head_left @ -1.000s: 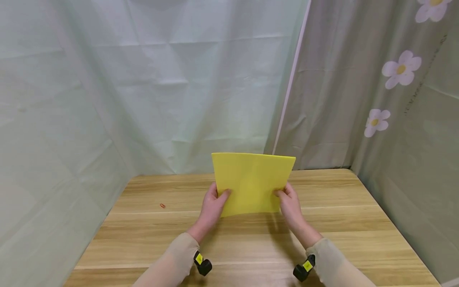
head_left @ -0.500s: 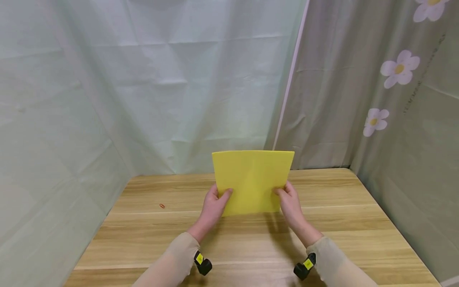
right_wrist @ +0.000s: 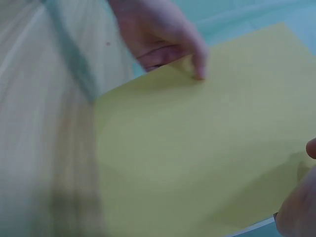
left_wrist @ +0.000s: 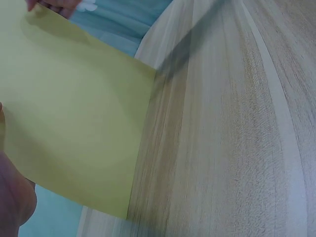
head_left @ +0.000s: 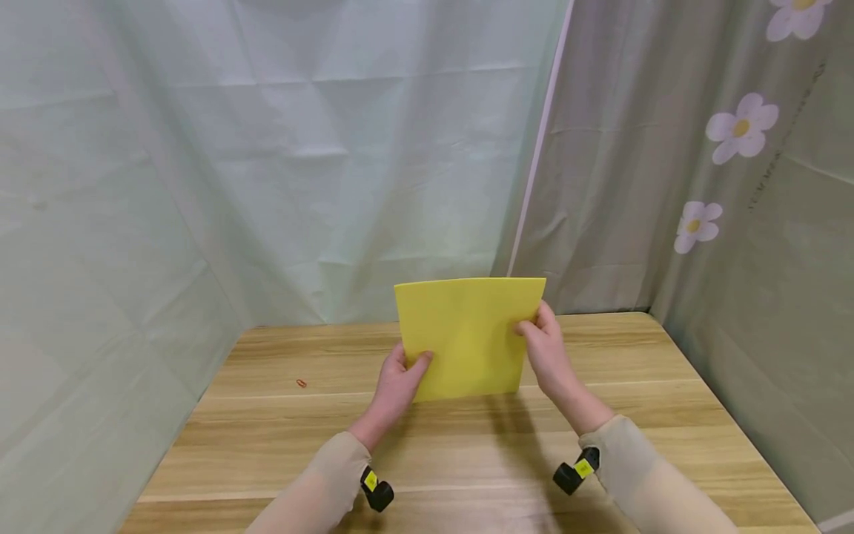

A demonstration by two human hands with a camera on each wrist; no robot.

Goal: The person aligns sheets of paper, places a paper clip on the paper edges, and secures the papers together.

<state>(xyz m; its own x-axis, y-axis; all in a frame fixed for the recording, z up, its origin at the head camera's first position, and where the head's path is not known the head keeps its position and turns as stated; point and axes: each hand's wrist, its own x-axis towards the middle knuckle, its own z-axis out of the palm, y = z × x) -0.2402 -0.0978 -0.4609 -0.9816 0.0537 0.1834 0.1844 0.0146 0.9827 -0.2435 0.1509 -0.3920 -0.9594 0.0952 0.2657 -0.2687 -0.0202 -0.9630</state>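
Note:
A yellow sheet of paper (head_left: 463, 337) is held up in front of me, its lower edge close to the table. My left hand (head_left: 398, 386) pinches its left side, the thumb lying on the near face and the fingers behind. On the right side, somewhat higher, my right hand (head_left: 550, 356) pinches the sheet the same way. The left wrist view shows the paper (left_wrist: 79, 108) with its bottom edge near the wood. In the right wrist view the left hand (right_wrist: 163, 37) grips the far edge. Whatever lies behind the sheet is hidden.
A small red paper clip (head_left: 302, 383) lies on the wooden table (head_left: 300, 460), left of the hands. Pale curtains (head_left: 333, 148) hang behind and along both sides, with flowers printed on the right one.
My right hand has shifted up along the paper's right side. The sheet's top right corner has risen slightly. My left hand has stayed in nearly the same place.

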